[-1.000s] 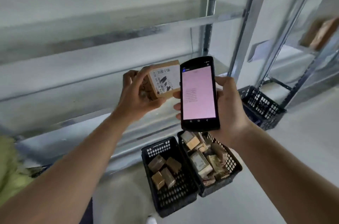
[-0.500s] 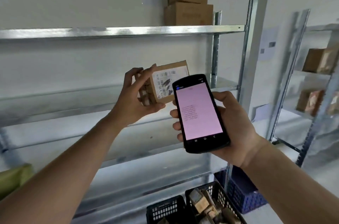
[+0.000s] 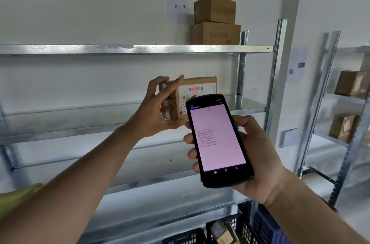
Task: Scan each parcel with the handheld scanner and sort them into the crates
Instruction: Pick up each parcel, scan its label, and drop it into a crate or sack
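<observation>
Since half a second ago the view has tipped a little higher, so the crates have sunk to the bottom edge, and a red cross of scanner light now sits on the parcel's barcode.

The left hand (image 3: 154,109) grips the brown cardboard parcel (image 3: 197,91) by its left end, thumb beneath and fingers curled over the top, label facing the camera. The parcel is held up in front of the metal shelf unit (image 3: 136,49), between its upper and middle shelves. The right hand (image 3: 258,155) is wrapped around the handheld scanner (image 3: 217,139), just below and right of the parcel; its top edge overlaps the parcel's lower corner and its pink screen shows lines of numbers.

Two cardboard boxes (image 3: 215,20) are stacked on the unit's top shelf beside a paper sign reading "2 - 3" (image 3: 177,6). Two black crates (image 3: 240,229) lie below the unit; the right one holds a parcel.
</observation>
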`<state>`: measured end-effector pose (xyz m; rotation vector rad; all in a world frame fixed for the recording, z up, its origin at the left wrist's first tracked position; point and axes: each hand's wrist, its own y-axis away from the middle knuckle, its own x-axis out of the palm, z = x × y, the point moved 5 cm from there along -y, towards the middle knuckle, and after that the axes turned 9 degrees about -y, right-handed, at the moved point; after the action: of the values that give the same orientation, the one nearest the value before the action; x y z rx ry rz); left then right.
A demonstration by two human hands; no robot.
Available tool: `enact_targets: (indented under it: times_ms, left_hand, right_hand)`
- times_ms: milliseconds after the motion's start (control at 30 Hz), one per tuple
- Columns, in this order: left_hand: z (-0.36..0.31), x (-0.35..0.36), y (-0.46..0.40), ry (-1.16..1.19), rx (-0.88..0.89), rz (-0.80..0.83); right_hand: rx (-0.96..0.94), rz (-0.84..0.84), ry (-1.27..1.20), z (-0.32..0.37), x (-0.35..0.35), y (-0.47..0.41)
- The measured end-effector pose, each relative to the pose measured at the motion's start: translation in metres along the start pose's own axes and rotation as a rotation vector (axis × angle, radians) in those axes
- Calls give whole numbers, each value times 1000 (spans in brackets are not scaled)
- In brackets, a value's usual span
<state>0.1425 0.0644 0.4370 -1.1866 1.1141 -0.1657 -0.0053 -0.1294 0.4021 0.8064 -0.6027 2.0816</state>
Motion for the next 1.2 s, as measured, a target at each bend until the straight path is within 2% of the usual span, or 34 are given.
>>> enact_targets:
  times_ms: [233,367,533,600,700,800,900,1067,1200]
  left_hand:
    - [1,-10,12,7,-21,5]
    - [5,-12,29,12,-133,-41]
    - [16,-32,85,94,-470,-114]
    - [30,-47,124,135,-650,-109]
    - [53,-76,199,66,-902,-70]
    - [73,-108,274,128,-1005,-102]
    - [113,-145,356,78,-1189,-119]
    - [196,-197,474,-18,-1475,-181]
    - [258,-222,549,56,-1640,-244]
  right_hand:
    - [19,36,34,-14,8,2]
    - [-26,45,62,-21,4,-6]
    - [-115,-40,171,-54,6,-45]
    - [-95,-57,129,-77,10,-69]
    - [-15,-24,63,-123,24,-103]
    - [92,25,39,-177,39,-133]
    - [173,31,71,-234,55,-163]
    - [244,27,129,-322,90,-224]
    - [287,-8,133,-394,119,-284]
